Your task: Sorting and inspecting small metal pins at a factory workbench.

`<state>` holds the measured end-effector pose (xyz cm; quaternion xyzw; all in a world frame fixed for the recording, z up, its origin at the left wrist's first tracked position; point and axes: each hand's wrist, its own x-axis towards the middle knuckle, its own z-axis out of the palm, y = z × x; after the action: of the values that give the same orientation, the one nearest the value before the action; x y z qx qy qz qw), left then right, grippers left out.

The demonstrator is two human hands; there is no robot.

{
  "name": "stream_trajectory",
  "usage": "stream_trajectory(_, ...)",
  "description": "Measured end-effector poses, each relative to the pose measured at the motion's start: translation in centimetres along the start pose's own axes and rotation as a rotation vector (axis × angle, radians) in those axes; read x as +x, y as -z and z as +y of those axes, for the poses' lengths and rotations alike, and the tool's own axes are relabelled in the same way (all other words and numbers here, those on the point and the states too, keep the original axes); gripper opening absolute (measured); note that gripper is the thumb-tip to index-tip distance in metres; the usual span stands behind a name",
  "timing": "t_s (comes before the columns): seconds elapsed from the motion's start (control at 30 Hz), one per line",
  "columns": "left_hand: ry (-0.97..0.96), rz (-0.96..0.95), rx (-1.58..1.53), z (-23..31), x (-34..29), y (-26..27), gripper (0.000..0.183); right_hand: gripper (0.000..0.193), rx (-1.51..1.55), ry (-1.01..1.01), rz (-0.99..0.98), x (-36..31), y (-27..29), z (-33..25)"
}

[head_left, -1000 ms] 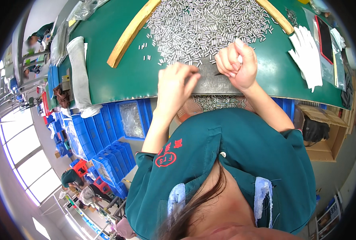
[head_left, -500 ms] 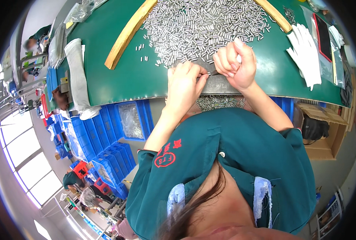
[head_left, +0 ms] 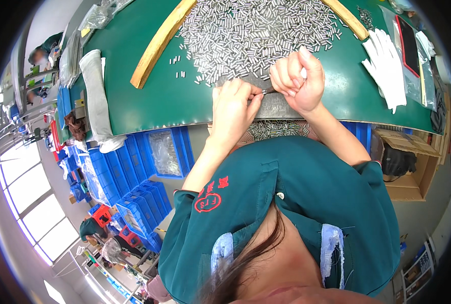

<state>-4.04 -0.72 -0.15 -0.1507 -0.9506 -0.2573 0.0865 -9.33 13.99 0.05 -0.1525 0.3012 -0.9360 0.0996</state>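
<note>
Between thumb and forefinger, my left hand [head_left: 234, 104] pinches a small shiny metal pin [head_left: 264, 92] over a dark grey pad [head_left: 278, 107] at the table's near edge. My right hand [head_left: 299, 83] is closed around a slim tool [head_left: 270, 90]; its dark, narrow tip reaches to the pin, and a bit of white shows inside the fist. Most of the tool is hidden by my fingers, so its kind is unclear. Just beyond both hands spreads a large pile of the same short metal pins [head_left: 256, 38].
Wooden strips [head_left: 159, 45] flank the pile on the green table [head_left: 124, 101]. White gloves [head_left: 385, 68] and a red-edged phone [head_left: 408, 45] lie right; a grey sleeve [head_left: 94, 91] lies left. More pins [head_left: 273, 129] sit below the table edge. Blue crates [head_left: 144, 202] and a cardboard box [head_left: 408, 164] stand below.
</note>
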Motion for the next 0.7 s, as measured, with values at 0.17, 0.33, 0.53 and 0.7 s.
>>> stream_trajectory(0.17,-0.021,0.022,-0.026,-0.23,-0.06,-0.17,0.013,0.05,0.001,-0.015,-0.048,-0.1,-0.06,0.23)
stream_trajectory(0.33,-0.028,0.019,-0.018,-0.26,0.07,0.01,0.012,0.044,-0.216,0.095,-0.117,-0.61,-0.65,0.8)
stream_trajectory(0.53,-0.019,0.016,-0.035,-0.22,0.02,0.04,0.011,0.049,-0.005,-0.013,0.035,-0.02,0.07,-0.01)
stream_trajectory(0.7,-0.023,0.005,-0.022,-0.33,0.06,0.15,0.011,0.049,-0.033,0.009,-0.003,0.01,0.06,0.02)
